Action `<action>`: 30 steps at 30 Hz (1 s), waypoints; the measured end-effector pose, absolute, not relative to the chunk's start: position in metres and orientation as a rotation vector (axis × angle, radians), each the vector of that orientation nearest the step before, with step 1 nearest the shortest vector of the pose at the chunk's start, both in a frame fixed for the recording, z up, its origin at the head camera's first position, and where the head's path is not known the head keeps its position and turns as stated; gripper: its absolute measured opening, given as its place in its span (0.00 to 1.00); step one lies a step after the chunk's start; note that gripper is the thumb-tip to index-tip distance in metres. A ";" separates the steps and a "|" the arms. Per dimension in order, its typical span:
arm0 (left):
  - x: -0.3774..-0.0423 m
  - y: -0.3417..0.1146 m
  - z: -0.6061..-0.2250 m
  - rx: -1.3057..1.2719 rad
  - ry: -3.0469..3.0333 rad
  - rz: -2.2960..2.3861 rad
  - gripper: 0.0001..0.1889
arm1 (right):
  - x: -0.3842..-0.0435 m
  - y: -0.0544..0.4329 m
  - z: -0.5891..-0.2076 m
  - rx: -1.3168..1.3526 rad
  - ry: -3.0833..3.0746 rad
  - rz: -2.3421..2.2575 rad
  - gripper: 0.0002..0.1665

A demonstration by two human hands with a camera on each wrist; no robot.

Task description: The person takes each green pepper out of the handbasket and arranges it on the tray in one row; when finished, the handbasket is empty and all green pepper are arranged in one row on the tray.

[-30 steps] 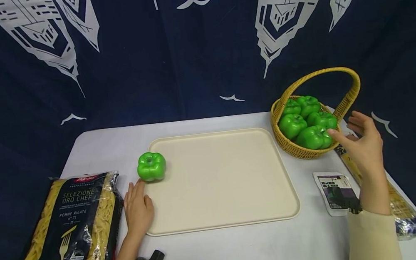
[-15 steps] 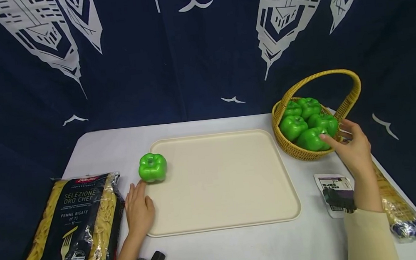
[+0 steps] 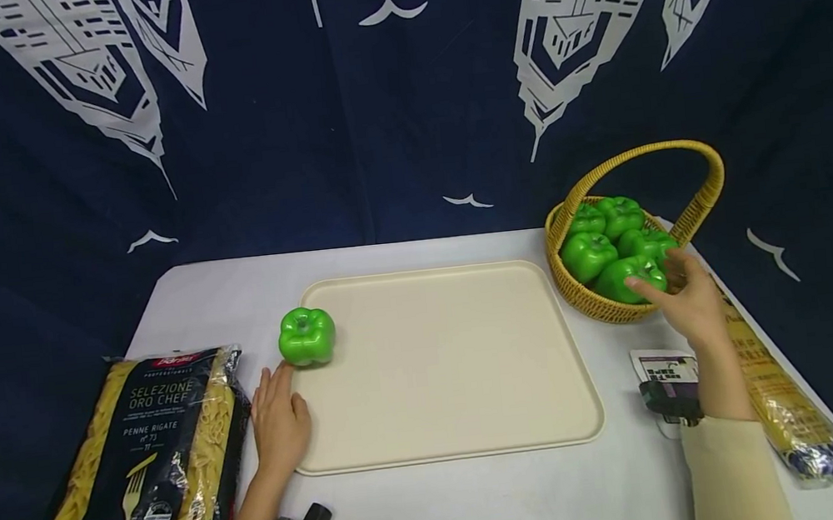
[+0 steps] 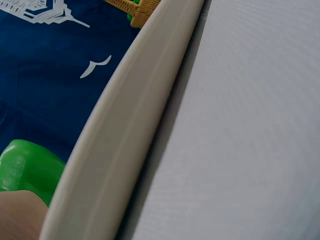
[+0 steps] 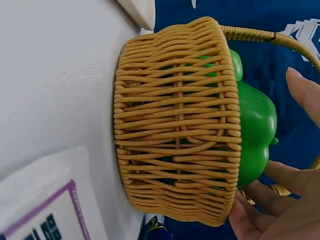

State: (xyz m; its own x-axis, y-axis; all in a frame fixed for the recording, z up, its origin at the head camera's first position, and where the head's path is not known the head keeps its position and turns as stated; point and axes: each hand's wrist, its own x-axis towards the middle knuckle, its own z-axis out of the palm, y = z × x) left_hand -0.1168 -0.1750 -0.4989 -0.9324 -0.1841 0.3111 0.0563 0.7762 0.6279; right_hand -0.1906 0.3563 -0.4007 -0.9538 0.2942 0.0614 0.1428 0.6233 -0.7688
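In the head view my left hand (image 3: 280, 420) rests at the left edge of the beige tray (image 3: 442, 366), fingers fairly straight and fingertips right at a green bell pepper (image 3: 307, 336) on the tray's upper left corner. My right hand (image 3: 691, 300) reaches to the wicker basket (image 3: 602, 309), which holds several green bell peppers. Its thumb and fingers are spread around the front bell pepper (image 3: 629, 279). The right wrist view shows the fingers (image 5: 282, 175) right at that pepper's side and the thumb standing apart from it, above the basket's rim.
A large bag of penne pasta (image 3: 143, 470) lies on the left of the white table (image 3: 499, 495). On the right are a small white and purple packet (image 3: 666, 370), partly under the right wrist, and a long yellow pasta bag (image 3: 783, 392) along the edge.
My right hand has moved left and inward, from beside the basket's right rim to around the front pepper. My left hand and the pepper on the tray have stayed in place.
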 end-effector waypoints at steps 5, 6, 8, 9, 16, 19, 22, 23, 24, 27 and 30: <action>-0.117 -0.175 -0.500 0.099 -2.615 -0.938 0.23 | -0.194 0.357 -0.406 -0.308 -2.717 1.248 0.59; -0.117 -0.175 -0.500 0.099 -2.615 -0.936 0.23 | -0.195 0.357 -0.407 -0.309 -2.727 1.242 0.60; -0.117 -0.175 -0.499 0.098 -2.615 -0.934 0.22 | -0.196 0.357 -0.408 -0.308 -2.738 1.239 0.61; -0.117 -0.175 -0.499 0.096 -2.615 -0.933 0.22 | -0.196 0.356 -0.408 -0.309 -2.744 1.236 0.61; -0.117 -0.174 -0.498 0.097 -2.624 -0.941 0.23 | -0.198 0.357 -0.411 -0.322 -2.775 1.185 0.63; -0.117 -0.174 -0.498 0.103 -2.629 -0.941 0.23 | -0.198 0.356 -0.412 -0.332 -2.792 1.113 0.63; -0.116 -0.175 -0.498 0.106 -2.628 -0.939 0.23 | -0.199 0.355 -0.413 -0.347 -2.802 1.054 0.62; -0.116 -0.175 -0.498 0.105 -2.628 -0.938 0.23 | -0.199 0.355 -0.413 -0.355 -2.808 1.035 0.62; -0.116 -0.175 -0.498 0.104 -2.627 -0.938 0.22 | -0.199 0.355 -0.413 -0.362 -2.810 1.028 0.62; -0.117 -0.175 -0.498 0.102 -2.622 -0.936 0.22 | -0.199 0.354 -0.413 -0.384 -2.814 1.024 0.62; -0.117 -0.174 -0.497 0.102 -2.616 -0.937 0.22 | -0.199 0.354 -0.414 -0.397 -2.813 1.034 0.62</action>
